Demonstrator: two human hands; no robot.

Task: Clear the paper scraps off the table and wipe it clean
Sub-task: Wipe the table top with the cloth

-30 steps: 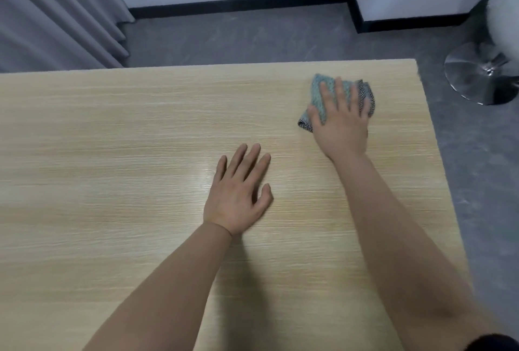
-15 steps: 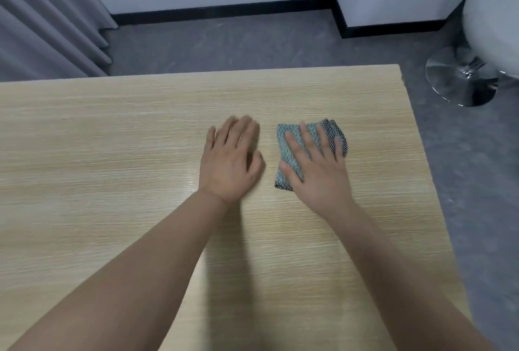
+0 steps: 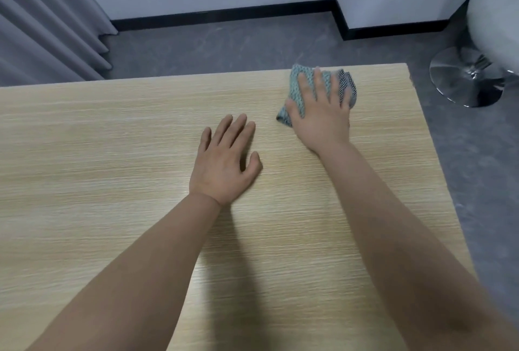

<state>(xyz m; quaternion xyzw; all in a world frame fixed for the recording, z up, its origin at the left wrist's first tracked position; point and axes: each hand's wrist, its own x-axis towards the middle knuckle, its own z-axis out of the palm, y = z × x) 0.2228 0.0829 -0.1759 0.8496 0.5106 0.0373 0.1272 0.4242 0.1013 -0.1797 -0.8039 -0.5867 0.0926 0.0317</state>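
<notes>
Near the table's (image 3: 112, 154) far edge, the right hand (image 3: 320, 114) presses flat on the cloth (image 3: 297, 89), the left hand (image 3: 224, 165) flat beside it.

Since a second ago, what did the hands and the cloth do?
The right hand slid the cloth from the table's far right corner in beside the left hand, then pushed it back out to the far edge. Its fingers stayed flat on the cloth throughout. The left hand stayed flat on the table, and no scraps show.
</notes>
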